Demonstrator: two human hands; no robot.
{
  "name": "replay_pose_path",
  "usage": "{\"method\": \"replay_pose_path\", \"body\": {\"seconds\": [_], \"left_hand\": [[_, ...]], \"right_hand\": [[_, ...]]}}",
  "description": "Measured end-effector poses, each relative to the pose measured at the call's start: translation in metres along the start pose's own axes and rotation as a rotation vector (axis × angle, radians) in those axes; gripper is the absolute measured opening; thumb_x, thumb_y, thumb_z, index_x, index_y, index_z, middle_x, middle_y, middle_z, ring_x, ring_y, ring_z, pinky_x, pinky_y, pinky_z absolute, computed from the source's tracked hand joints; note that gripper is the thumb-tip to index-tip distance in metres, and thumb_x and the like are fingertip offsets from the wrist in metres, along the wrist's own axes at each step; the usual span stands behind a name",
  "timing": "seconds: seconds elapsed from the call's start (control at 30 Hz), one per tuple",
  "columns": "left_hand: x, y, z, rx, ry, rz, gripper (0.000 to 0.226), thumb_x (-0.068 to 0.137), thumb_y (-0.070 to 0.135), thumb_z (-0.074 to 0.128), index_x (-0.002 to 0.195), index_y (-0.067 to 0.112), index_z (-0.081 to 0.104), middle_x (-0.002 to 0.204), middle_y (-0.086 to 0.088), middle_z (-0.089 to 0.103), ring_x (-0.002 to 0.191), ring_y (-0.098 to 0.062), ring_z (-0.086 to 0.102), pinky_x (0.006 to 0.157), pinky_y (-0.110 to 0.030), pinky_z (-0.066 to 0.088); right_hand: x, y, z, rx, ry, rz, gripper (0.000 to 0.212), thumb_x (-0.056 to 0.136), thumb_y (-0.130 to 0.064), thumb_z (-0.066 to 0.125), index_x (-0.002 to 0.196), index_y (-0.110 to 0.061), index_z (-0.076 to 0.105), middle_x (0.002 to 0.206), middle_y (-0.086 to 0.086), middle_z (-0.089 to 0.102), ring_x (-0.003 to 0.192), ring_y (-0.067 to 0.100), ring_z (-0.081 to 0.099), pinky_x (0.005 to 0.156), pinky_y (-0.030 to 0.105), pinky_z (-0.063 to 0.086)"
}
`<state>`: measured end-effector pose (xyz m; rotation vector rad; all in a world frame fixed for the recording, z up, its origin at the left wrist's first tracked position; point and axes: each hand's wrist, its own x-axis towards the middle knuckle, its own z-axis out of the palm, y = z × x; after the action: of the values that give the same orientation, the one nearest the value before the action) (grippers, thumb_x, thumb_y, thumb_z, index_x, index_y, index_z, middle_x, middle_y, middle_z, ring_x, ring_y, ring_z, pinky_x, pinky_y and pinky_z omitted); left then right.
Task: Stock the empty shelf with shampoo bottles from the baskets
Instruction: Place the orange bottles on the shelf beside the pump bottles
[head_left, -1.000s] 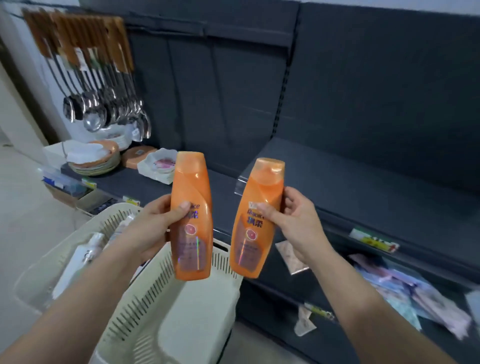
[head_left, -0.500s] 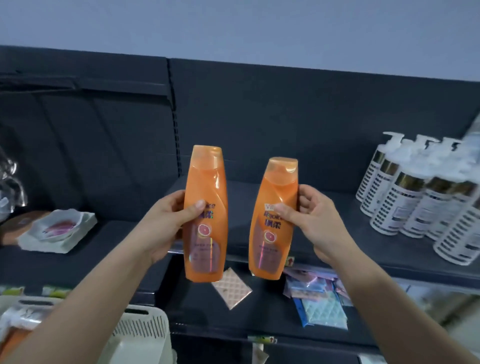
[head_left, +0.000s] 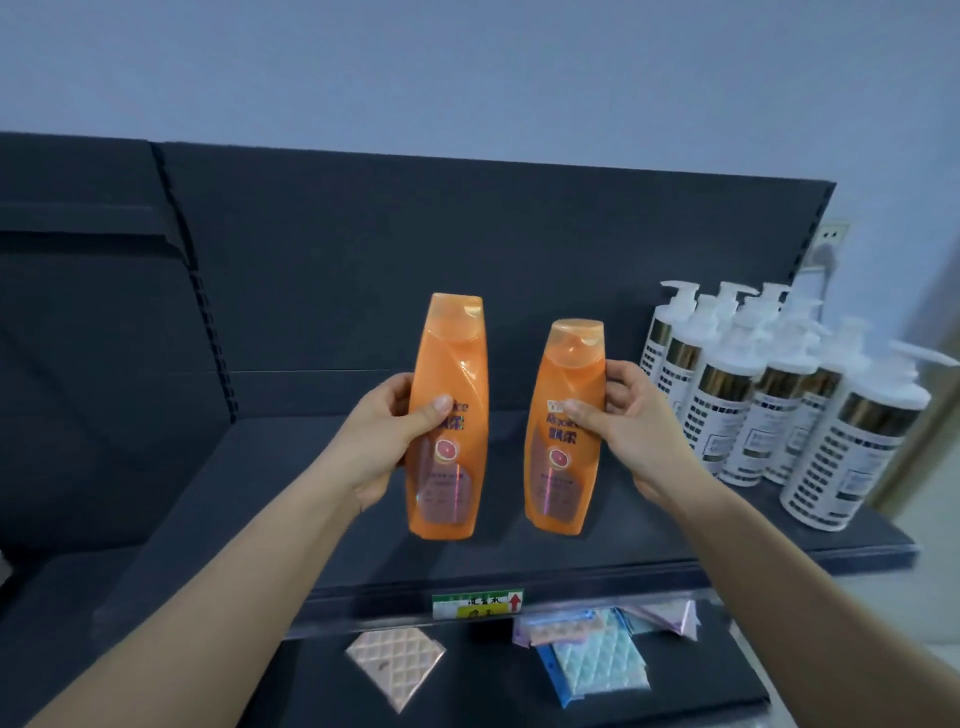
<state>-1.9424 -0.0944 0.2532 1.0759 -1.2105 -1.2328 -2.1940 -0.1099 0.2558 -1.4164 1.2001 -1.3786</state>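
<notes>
I hold two orange shampoo bottles upright over the dark shelf (head_left: 260, 493). My left hand (head_left: 384, 441) grips the taller-looking left orange bottle (head_left: 452, 467) around its middle. My right hand (head_left: 628, 431) grips the right orange bottle (head_left: 563, 467) from its right side. Both bottles hang a little above the shelf board, caps up, labels facing me. The stretch of shelf under and left of the bottles carries nothing. No basket is in view.
Several white pump bottles (head_left: 763, 405) with gold bands stand grouped at the shelf's right end. A price tag (head_left: 478, 605) sits on the shelf's front edge. On the lower shelf lie quilted packets (head_left: 395, 665) and blue packets (head_left: 597, 660). A dark back panel (head_left: 467, 249) rises behind.
My view has swung right and up, away from the basket and hanging ladles. Both bottles have moved over the dark shelf, closer to the white pump bottles, still held the same way.
</notes>
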Motion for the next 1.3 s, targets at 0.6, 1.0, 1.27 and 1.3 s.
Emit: {"method": "replay_pose_path", "body": {"seconds": [0.6,1.0,1.27,1.3], "left_hand": [[0.145,-0.054,0.103,0.056,0.115,0.002,0.033,0.086,0.018,0.072,0.114,0.029,0.058,0.110,0.006,0.068,0.101,-0.010,0.063,0.075,-0.022,0.047],[0.203,-0.076,0.108,0.139,0.099,-0.029,0.036,0.087,0.019,0.071,0.118,0.029,0.056,0.112,0.006,0.067,0.105,-0.012,0.062,0.081,-0.026,0.050],[0.214,-0.082,0.100,0.468,0.038,0.053,0.049,0.080,0.018,0.077,0.124,0.027,0.055,0.116,0.005,0.063,0.110,-0.014,0.058,0.094,-0.035,0.048],[0.214,-0.081,0.100,0.551,0.039,0.070,0.052,0.078,0.019,0.079,0.123,0.025,0.056,0.115,0.004,0.063,0.109,-0.015,0.058,0.094,-0.037,0.048]], "right_hand": [[0.145,0.070,-0.051,-0.159,0.078,-0.022,0.044,0.086,-0.010,0.074,0.119,-0.028,0.052,0.118,-0.002,0.061,0.105,0.013,0.061,0.096,0.041,0.053],[0.184,0.096,-0.053,-0.035,0.104,0.050,0.058,0.090,-0.005,0.068,0.141,-0.022,0.048,0.113,-0.017,0.062,0.105,0.000,0.062,0.088,0.025,0.054],[0.185,0.101,-0.052,-0.262,0.053,0.049,0.067,0.087,-0.021,0.074,0.144,-0.029,0.041,0.117,-0.026,0.053,0.107,-0.005,0.053,0.087,0.015,0.046],[0.185,0.102,-0.051,-0.323,0.073,0.051,0.068,0.083,-0.024,0.078,0.142,-0.026,0.044,0.123,-0.016,0.057,0.114,0.005,0.054,0.095,0.026,0.048]]}}
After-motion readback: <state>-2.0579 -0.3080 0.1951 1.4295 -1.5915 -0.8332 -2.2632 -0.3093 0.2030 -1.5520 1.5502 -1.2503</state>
